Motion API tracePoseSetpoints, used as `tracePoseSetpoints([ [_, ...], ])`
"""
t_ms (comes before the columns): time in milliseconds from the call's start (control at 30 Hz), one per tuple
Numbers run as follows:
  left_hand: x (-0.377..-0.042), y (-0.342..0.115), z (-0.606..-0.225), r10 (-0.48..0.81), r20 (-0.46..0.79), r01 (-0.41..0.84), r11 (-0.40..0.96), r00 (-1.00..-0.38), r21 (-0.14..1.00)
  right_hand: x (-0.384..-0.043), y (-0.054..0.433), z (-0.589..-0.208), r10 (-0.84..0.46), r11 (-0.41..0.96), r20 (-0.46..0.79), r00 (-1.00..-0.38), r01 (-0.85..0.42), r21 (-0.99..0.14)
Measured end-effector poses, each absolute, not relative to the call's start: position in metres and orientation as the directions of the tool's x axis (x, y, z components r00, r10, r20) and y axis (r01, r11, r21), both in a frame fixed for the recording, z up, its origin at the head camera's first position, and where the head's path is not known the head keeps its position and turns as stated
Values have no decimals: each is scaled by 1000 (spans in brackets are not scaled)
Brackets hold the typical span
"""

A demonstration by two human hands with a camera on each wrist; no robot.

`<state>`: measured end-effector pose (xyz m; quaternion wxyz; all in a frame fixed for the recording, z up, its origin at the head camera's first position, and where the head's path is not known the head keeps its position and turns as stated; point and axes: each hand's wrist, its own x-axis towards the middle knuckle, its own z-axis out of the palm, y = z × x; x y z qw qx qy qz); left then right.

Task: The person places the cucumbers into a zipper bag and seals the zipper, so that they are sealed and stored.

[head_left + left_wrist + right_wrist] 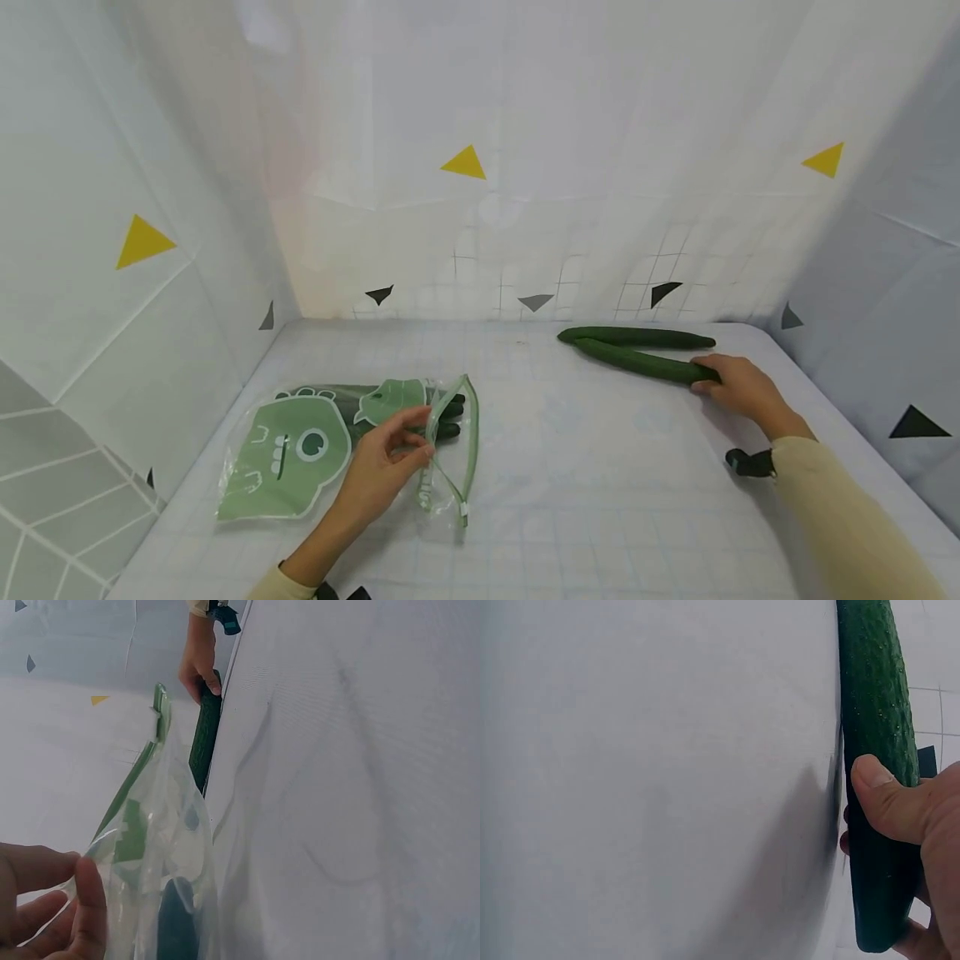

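Note:
My right hand grips the near end of a long green cucumber, thumb on one side and fingers on the other, as the right wrist view shows. Behind it lies a second cucumber, their left ends close together. With thumb and fingertips, my left hand pinches the edge of a clear zip bag printed with a green cartoon monster. The bag's mouth gapes to the right, its green zip strip spread apart. Inside are cucumbers, their ends showing near the opening; the print hides the rest.
A white table with a faint grid carries everything. White cloth walls with yellow and dark triangles rise behind it and at both sides. The two loose cucumbers lie near the back edge at the right.

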<state>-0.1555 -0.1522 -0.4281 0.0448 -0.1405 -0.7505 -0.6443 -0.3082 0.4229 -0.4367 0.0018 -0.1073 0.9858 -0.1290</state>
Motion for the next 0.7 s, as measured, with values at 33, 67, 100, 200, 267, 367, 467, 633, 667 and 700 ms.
tracePoseSetpoints([
  [33, -156, -152, -428, 152, 251, 271, 130, -956, 954, -307, 423, -437, -215, 943, 28, -976, -215, -254],
  [67, -156, -152, -428, 152, 253, 273, 131, -955, 953, -306, 423, -437, -216, 943, 29, -976, -217, -251],
  [100, -156, -152, -428, 151, 254, 274, 132, -955, 953, -305, 422, -438, -218, 943, 30, -975, -219, -251],
  [200, -156, -152, -429, 150, 250, 270, 137, -957, 953, -303, 420, -438, -224, 942, 40, -974, -227, -248],
  [267, -156, -152, -429, 148, 245, 266, 140, -958, 954, -300, 419, -437, -236, 939, 54, -970, -242, -243],
  [367, -156, -152, -430, 144, 240, 260, 141, -960, 955, -297, 415, -436, -257, 935, 75, -964, -268, -234],
  [467, -156, -152, -430, 140, 236, 255, 138, -962, 957, -295, 410, -435, -275, 928, 95, -957, -290, -233],
  [633, -156, -152, -429, 140, 227, 246, 138, -964, 959, -290, 398, -432, -299, 919, 135, -945, -324, -227],
  [667, -156, -152, -429, 140, 226, 246, 139, -964, 959, -288, 394, -431, -305, 915, 145, -941, -332, -228],
  [700, -156, -152, -429, 140, 227, 246, 140, -964, 959, -287, 391, -430, -311, 911, 158, -937, -342, -230],
])
